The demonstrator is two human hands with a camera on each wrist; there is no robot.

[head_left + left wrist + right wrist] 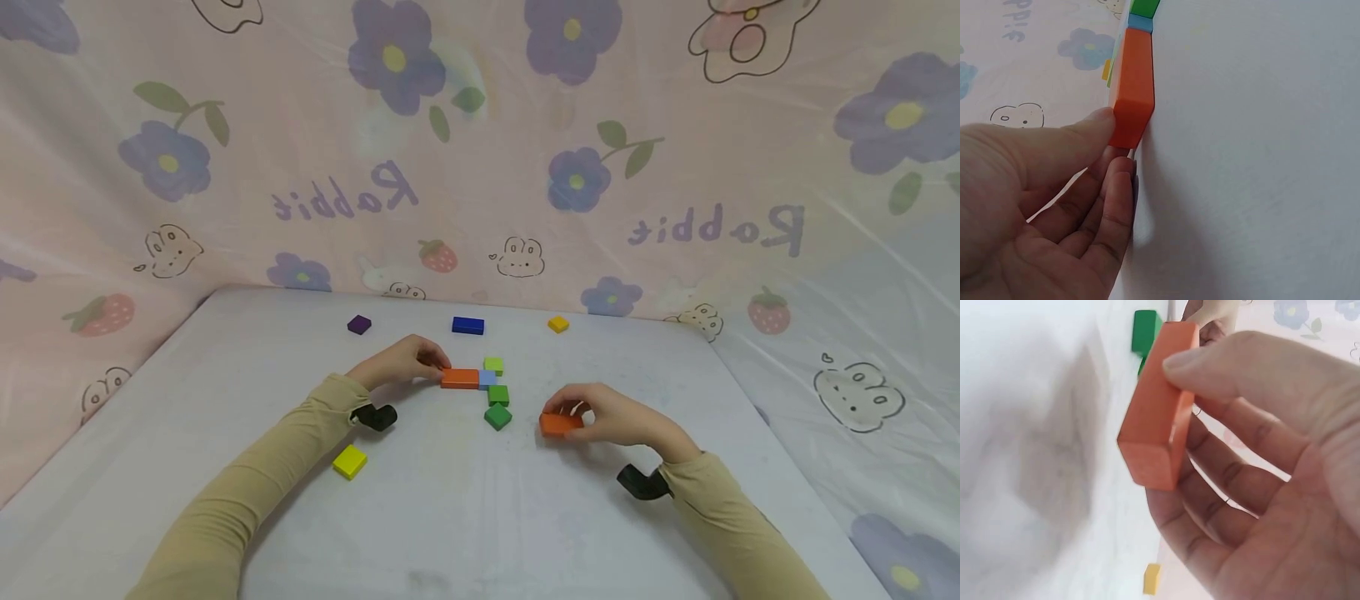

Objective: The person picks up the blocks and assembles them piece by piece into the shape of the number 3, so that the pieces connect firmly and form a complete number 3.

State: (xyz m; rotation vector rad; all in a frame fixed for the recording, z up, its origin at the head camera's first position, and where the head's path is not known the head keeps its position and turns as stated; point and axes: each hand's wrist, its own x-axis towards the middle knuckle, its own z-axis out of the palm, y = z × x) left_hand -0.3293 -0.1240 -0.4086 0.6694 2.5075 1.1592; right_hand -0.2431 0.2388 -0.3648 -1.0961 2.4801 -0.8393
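Green block (498,417), probable passage, orange block (557,426)

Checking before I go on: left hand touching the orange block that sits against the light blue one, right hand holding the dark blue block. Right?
Not quite: the right wrist view shows the right hand holding another orange block, not the dark blue block. The left hand does touch the orange block against the light blue one.

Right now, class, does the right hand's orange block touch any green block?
No: in the head view, white tabletop shows between the orange block in the right hand and the nearest green block.
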